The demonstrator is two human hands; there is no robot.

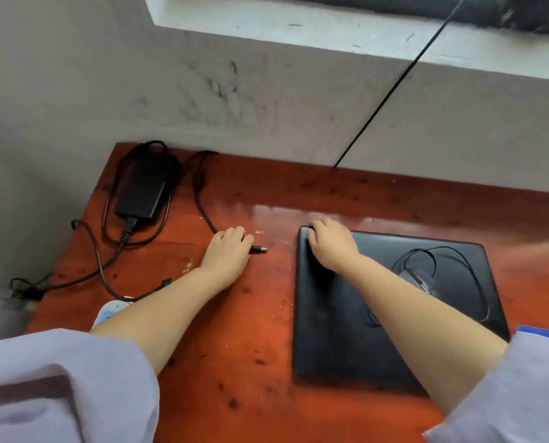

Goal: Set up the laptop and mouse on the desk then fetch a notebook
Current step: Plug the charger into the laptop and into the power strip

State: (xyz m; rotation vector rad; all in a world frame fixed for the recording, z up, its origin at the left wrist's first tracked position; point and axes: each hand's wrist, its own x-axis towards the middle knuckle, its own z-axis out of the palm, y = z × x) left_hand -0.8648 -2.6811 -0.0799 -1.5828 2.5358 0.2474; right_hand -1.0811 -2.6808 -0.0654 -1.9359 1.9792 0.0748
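Note:
A closed black laptop [337,318] lies flat on the red-brown wooden desk [235,314], right of centre. On its lid rests a black wired mouse [422,281] with its cord looped around it, partly hidden by my right forearm. My right hand [330,243] grips the laptop's far left corner. My left hand [230,249] holds the charger cable near its barrel plug [258,249], which points toward the laptop with a gap between them. No notebook is in view.
The black power brick [142,190] and its tangled cables lie at the desk's far left corner. A white and blue object [111,310] peeks out under my left forearm. A grey wall and window ledge run behind the desk, with a thin black cable [391,91] down the wall.

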